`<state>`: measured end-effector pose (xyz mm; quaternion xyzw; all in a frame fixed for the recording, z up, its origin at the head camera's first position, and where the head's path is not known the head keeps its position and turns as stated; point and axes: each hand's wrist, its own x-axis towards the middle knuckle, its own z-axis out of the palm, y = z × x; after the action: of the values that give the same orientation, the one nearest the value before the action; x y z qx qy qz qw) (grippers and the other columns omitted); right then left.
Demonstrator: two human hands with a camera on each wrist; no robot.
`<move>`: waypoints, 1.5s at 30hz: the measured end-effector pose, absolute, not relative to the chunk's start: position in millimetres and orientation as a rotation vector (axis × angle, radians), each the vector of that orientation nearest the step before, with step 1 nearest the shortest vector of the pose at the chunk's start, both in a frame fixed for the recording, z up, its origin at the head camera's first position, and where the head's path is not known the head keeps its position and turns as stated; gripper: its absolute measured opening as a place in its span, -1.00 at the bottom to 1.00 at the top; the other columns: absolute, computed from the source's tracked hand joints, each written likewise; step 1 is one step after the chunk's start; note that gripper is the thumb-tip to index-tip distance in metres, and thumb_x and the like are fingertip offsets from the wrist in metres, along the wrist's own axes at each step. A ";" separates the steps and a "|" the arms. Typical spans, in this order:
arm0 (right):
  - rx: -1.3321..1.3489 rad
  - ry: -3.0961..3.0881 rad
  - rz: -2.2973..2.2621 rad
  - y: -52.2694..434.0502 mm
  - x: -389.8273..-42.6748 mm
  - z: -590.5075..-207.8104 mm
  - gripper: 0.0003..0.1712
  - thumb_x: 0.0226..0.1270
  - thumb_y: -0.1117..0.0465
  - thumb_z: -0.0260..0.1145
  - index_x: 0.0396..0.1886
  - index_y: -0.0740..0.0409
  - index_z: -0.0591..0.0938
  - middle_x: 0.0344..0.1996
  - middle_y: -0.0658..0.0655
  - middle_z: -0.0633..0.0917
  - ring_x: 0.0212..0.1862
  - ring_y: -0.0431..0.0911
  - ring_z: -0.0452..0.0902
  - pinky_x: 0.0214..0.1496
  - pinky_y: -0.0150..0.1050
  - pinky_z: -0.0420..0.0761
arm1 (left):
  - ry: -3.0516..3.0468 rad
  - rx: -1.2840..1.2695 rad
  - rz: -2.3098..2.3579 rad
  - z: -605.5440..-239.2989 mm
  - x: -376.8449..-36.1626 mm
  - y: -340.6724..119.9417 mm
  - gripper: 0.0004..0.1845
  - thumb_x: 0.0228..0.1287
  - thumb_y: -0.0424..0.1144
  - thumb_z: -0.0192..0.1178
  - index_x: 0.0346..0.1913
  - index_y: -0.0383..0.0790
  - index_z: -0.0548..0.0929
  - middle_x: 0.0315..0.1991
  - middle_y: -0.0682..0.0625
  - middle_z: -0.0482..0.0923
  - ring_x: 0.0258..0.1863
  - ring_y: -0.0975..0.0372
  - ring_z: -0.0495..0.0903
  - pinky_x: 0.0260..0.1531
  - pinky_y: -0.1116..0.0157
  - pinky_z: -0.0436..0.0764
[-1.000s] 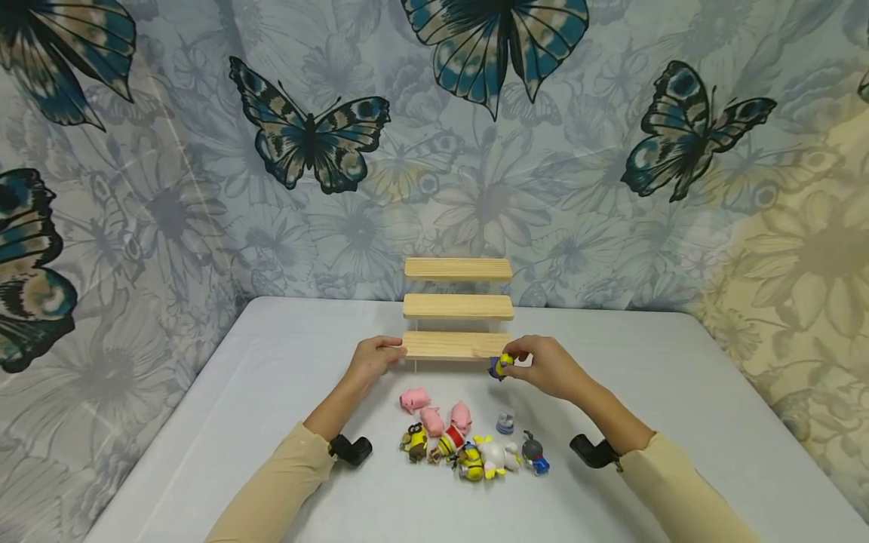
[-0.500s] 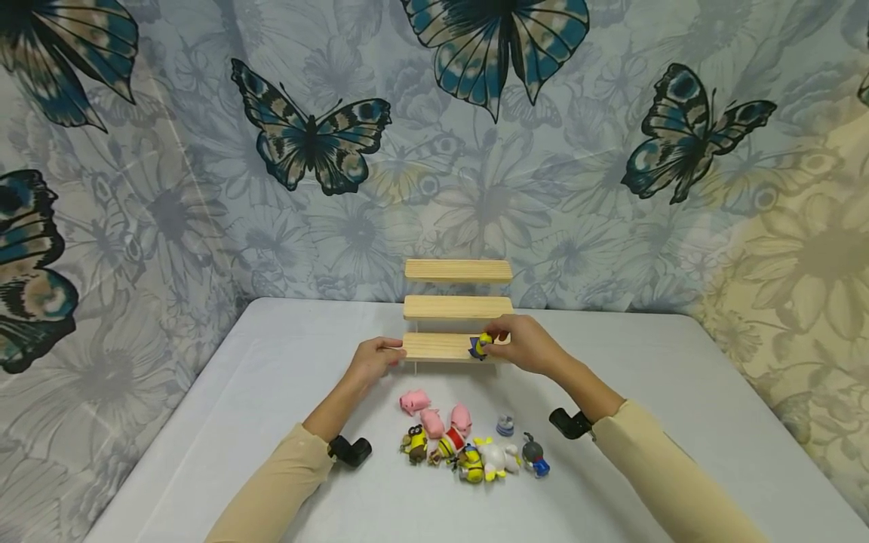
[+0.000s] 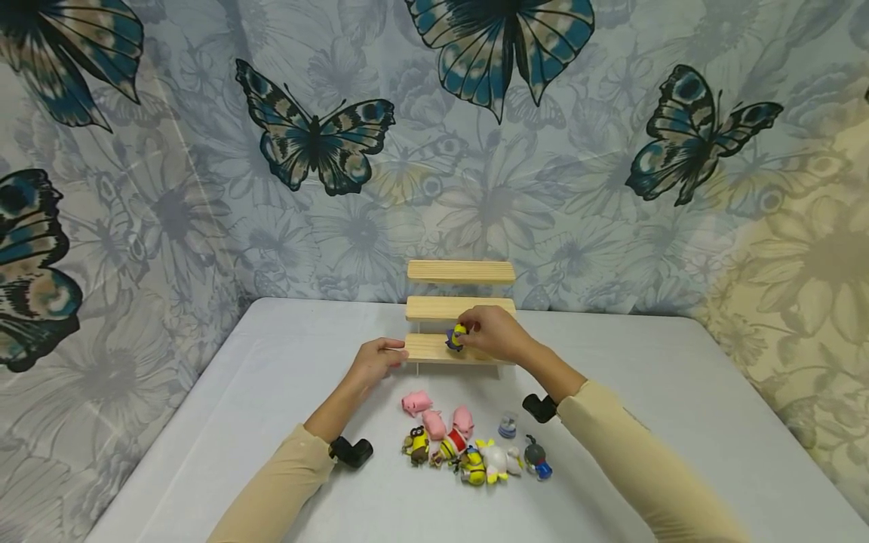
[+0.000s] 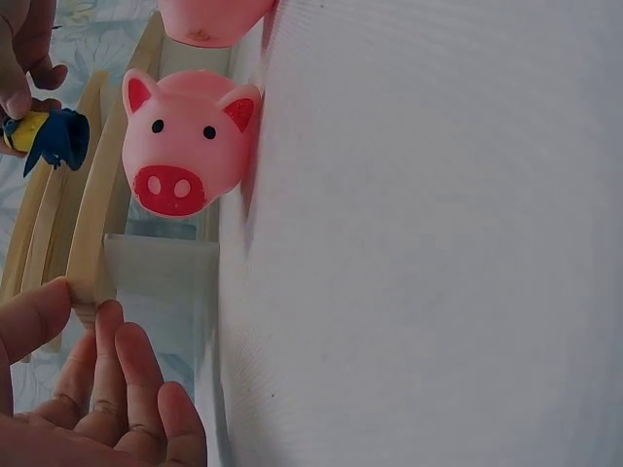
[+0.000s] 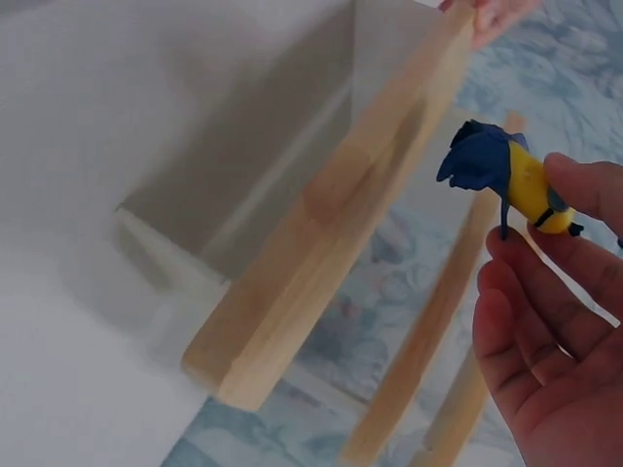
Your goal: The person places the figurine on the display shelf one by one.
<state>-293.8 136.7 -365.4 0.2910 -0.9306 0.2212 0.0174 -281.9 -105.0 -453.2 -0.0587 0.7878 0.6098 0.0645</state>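
In the head view a three-tier wooden display shelf (image 3: 422, 347) stands at the middle of the table. My left hand (image 3: 373, 363) holds the left end of its lowest board, thumb above and fingertips under the edge, as the left wrist view shows. Over that same board my right hand (image 3: 501, 332) pinches a small yellow-and-blue minion figure (image 5: 529, 187) between thumb and fingers. The figure's dark blue base hangs clear of the wood in the right wrist view. Two upper boards rise behind it, holding no figures.
In front of the shelf lie pink toy pigs (image 3: 434, 424), several minion figures (image 3: 472, 466), a white-and-yellow toy (image 3: 498, 458), a grey-and-blue figure (image 3: 538, 458) and a small clear-and-blue piece (image 3: 508, 424). A butterfly-print cloth (image 3: 312, 241) hangs behind the white table (image 3: 305, 332).
My right hand has carried the minion figure up and to the left, from the lowest board's right end to above its middle. The left hand has stayed on the shelf.
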 end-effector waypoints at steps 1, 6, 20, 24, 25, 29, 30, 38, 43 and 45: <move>0.902 -2.894 0.681 134.5 -294.8 -365.5 -0.68 0.24 0.18 0.39 -0.06 0.25 0.69 -0.27 0.12 0.72 -0.25 -0.10 0.58 -0.17 -0.21 0.57 | 2.373 -0.180 1.844 -453.3 -281.9 -104.6 -0.65 0.24 -0.26 0.29 0.05 -0.33 0.64 -0.30 -0.08 0.68 -0.29 0.22 0.58 -0.31 0.30 0.49; 0.903 -2.906 0.655 123.1 -300.1 -366.6 -0.67 0.24 0.16 0.40 -0.06 0.24 0.70 -0.29 0.11 0.72 -0.27 -0.11 0.56 -0.19 -0.22 0.55 | 2.371 -0.182 1.847 -453.1 -282.1 -102.9 -0.66 0.24 -0.27 0.29 0.05 -0.32 0.64 -0.28 -0.10 0.69 -0.30 0.22 0.59 -0.29 0.30 0.51; 0.948 -2.915 0.666 90.1 -303.7 -371.0 -0.67 0.21 0.17 0.42 -0.07 0.25 0.71 -0.29 0.13 0.73 -0.23 -0.10 0.60 -0.15 -0.22 0.57 | 2.329 -0.206 1.848 -453.6 -281.7 -104.8 -0.64 0.26 -0.24 0.29 0.08 -0.31 0.63 -0.27 -0.08 0.69 -0.30 0.24 0.57 -0.32 0.32 0.50; 0.952 -2.915 0.657 85.3 -304.7 -373.9 -0.67 0.21 0.17 0.42 -0.06 0.24 0.71 -0.29 0.12 0.73 -0.22 -0.09 0.60 -0.12 -0.20 0.58 | 2.323 -0.199 1.849 -454.6 -281.8 -105.6 -0.62 0.26 -0.23 0.29 0.09 -0.32 0.62 -0.25 -0.11 0.70 -0.28 0.23 0.58 -0.30 0.32 0.50; 0.952 -2.913 0.654 84.7 -305.1 -375.1 -0.67 0.21 0.18 0.43 -0.07 0.24 0.71 -0.29 0.12 0.73 -0.22 -0.09 0.60 -0.11 -0.20 0.58 | 2.322 -0.197 1.852 -454.7 -281.8 -105.7 -0.62 0.25 -0.23 0.30 0.09 -0.32 0.62 -0.25 -0.13 0.70 -0.28 0.23 0.58 -0.30 0.32 0.50; 0.944 -2.917 0.646 83.4 -305.8 -377.9 -0.68 0.21 0.18 0.43 -0.07 0.22 0.70 -0.29 0.12 0.73 -0.21 -0.08 0.61 -0.10 -0.18 0.57 | 2.318 -0.202 1.859 -454.2 -282.3 -105.8 -0.64 0.25 -0.23 0.29 0.08 -0.30 0.63 -0.23 -0.17 0.70 -0.30 0.22 0.59 -0.32 0.33 0.49; 0.944 -2.918 0.647 83.5 -305.5 -377.8 -0.69 0.21 0.17 0.43 -0.07 0.21 0.70 -0.29 0.12 0.73 -0.21 -0.08 0.61 -0.10 -0.18 0.57 | 2.318 -0.203 1.859 -453.9 -282.3 -105.8 -0.64 0.25 -0.23 0.29 0.07 -0.29 0.64 -0.23 -0.17 0.70 -0.30 0.22 0.60 -0.33 0.33 0.49; 0.939 -2.928 0.634 98.7 -294.8 -366.9 -0.63 0.23 0.12 0.43 -0.04 0.23 0.68 -0.24 0.16 0.71 -0.16 -0.02 0.60 -0.06 -0.12 0.57 | 2.333 -0.201 1.857 -453.1 -282.9 -105.4 -0.65 0.25 -0.23 0.29 0.07 -0.28 0.64 -0.25 -0.14 0.71 -0.32 0.24 0.60 -0.32 0.32 0.50; 0.944 -2.924 0.621 118.1 -282.3 -357.5 -0.66 0.27 0.15 0.39 -0.03 0.24 0.67 -0.22 0.16 0.70 -0.13 0.00 0.60 -0.05 -0.10 0.58 | 2.334 -0.204 1.851 -453.3 -282.5 -105.0 -0.65 0.26 -0.23 0.29 0.07 -0.27 0.64 -0.25 -0.11 0.71 -0.30 0.23 0.60 -0.30 0.32 0.51; 0.963 -2.926 0.623 126.2 -276.6 -355.7 -0.68 0.28 0.15 0.38 -0.04 0.24 0.67 -0.21 0.16 0.70 -0.13 0.00 0.60 -0.07 -0.11 0.58 | 2.331 -0.210 1.846 -453.3 -282.3 -105.0 -0.65 0.26 -0.22 0.28 0.07 -0.26 0.64 -0.23 -0.13 0.71 -0.29 0.23 0.60 -0.31 0.32 0.51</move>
<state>-276.6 126.2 -355.7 0.3064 -0.9311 0.1981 -0.0003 -282.3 -105.0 -453.3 -0.0704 0.7794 0.6173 0.0801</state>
